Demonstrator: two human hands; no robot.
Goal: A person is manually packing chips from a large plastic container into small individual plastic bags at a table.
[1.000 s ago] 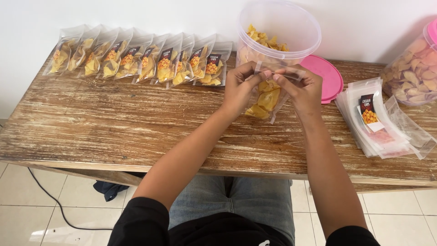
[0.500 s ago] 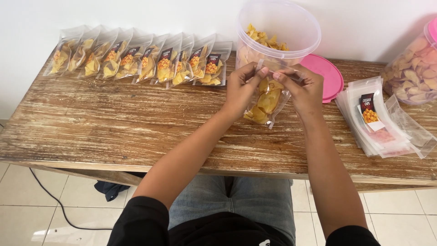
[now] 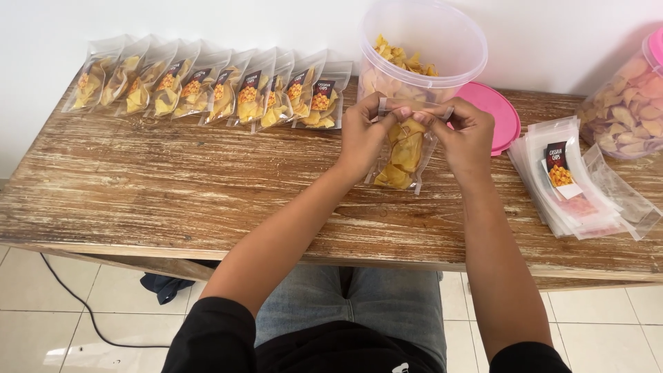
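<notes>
In front of the open clear tub (image 3: 421, 48), both the left hand (image 3: 362, 135) and right hand (image 3: 466, 138) pinch a filled chip pouch (image 3: 404, 155) along its top edge, now held slightly lower than before, fingers pressed together along the seal.

left hand (image 3: 362, 138) + right hand (image 3: 466, 138) | pinch chip pouch (image 3: 404, 155) top | over wooden table (image 3: 138, 186)
</notes>
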